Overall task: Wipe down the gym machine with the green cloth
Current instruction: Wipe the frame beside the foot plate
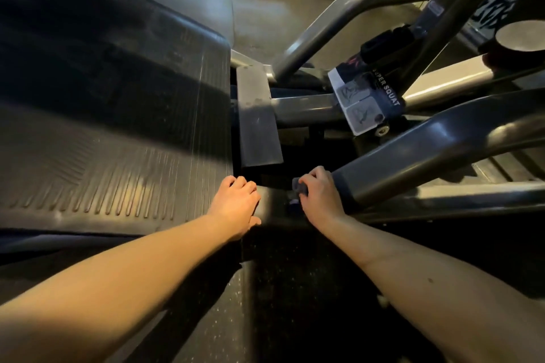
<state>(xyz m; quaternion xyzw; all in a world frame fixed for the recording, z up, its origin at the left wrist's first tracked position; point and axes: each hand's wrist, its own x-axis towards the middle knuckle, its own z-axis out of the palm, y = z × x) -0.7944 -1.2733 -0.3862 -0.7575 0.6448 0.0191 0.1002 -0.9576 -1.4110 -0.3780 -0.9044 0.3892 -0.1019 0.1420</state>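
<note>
Both hands are down low at the base of the machine (306, 110). The right hand (318, 196) is bunched up around the cloth (299, 188). Only a small scrap pokes out past the fingers, and tbh it looks more grey than green in this dim light. That hand sits right at the lower end of a fat slanted tube (442, 150), over the low bar (277, 200) that runs across between the hands. The left hand (236, 205) is planted on the same bar, fingers hooked over its far edge and thumb lying along the near side, just beside the corner of the ribbed footplate (103, 132). Up to the right there's a label (365, 100) reading SUPER SQUAT. Speckled floor (295, 318) underneath.
</note>
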